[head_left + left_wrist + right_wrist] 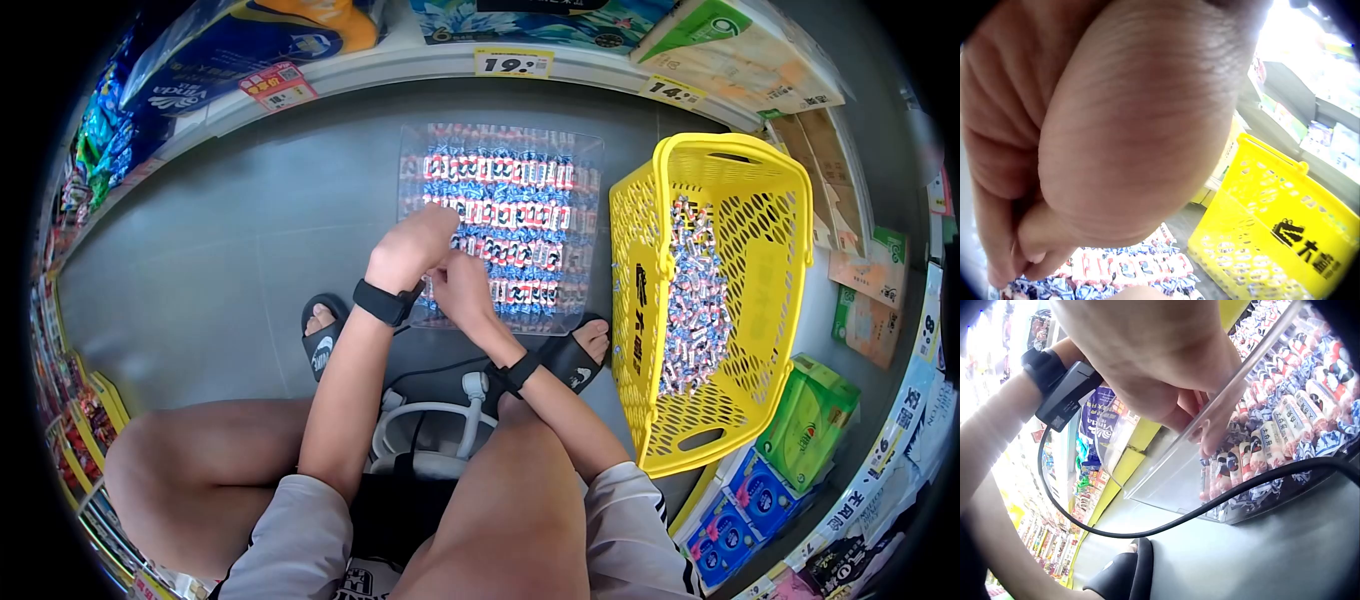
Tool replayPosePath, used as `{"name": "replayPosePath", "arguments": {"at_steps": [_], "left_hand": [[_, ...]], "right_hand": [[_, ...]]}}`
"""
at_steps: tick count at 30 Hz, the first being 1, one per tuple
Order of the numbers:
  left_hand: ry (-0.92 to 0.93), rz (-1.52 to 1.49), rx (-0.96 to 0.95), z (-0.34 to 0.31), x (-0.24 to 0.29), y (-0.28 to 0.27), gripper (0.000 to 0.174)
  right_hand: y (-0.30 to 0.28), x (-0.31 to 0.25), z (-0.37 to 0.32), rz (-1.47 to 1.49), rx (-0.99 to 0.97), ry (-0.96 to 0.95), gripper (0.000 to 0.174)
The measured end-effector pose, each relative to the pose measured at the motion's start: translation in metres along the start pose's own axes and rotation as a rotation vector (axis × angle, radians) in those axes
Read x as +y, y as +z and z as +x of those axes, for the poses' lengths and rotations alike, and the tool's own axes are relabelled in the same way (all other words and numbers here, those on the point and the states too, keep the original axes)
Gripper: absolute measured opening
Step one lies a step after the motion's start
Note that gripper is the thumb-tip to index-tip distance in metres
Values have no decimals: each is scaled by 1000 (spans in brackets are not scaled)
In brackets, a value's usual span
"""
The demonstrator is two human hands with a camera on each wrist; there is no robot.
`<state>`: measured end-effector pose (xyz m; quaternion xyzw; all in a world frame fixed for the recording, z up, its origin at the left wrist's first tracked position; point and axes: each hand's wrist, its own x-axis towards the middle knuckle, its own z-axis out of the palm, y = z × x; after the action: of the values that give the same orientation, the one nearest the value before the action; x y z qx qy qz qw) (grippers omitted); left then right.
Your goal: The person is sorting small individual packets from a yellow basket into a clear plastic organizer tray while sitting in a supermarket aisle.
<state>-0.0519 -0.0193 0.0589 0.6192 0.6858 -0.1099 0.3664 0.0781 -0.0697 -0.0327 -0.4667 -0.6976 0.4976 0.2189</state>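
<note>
A clear box holds wrapped candies lined up in rows. Over its left side, my left hand is bent downward, its fingers curled close to the candies in the left wrist view; whether they pinch one is hidden. My right hand lies just beside it, nearer my body. In the right wrist view, the right hand reaches over the clear wall, fingers bent near the candies; anything between them cannot be made out.
A yellow basket with loose candies stands right of the box. Shelves with packaged goods curve around the floor. My sandaled feet flank the box's near edge, and a white stool frame is between my legs. A black cable hangs near the box.
</note>
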Motion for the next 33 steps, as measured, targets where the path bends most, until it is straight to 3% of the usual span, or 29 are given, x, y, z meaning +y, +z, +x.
{"name": "replayPosePath", "arguments": {"at_steps": [3,14,19,21,25,28,30,33], "left_hand": [[27,13,63,-2,-2,4,27],[9,10,-2,-5,3,-3,28],[69,30,65,-4,-2,5,26],[132,7,136,-5,-2,6,22],[148,8,92,1,9,-1,18],[284,-119,86,-3,28,-19,16],[474,-293,167,-7,41,-26,16],[562,-380,152,-21,68,-46,18]], "right_hand": [[-2,-1,-1,-17,-7,45,14],[-5,-4,1,-65,-2,46,10],[-23,-11,2,-114,-46,18,11],[-34,-13,4,-154,-149,15,14],[-68,-32,-3,-216,-163,-55,16],[-100,-54,-7,-289,-244,-64,18],[-123,-71,-13,-330,-248,-56,19],[-155,-89,-24,-425,-250,-1,19]]}}
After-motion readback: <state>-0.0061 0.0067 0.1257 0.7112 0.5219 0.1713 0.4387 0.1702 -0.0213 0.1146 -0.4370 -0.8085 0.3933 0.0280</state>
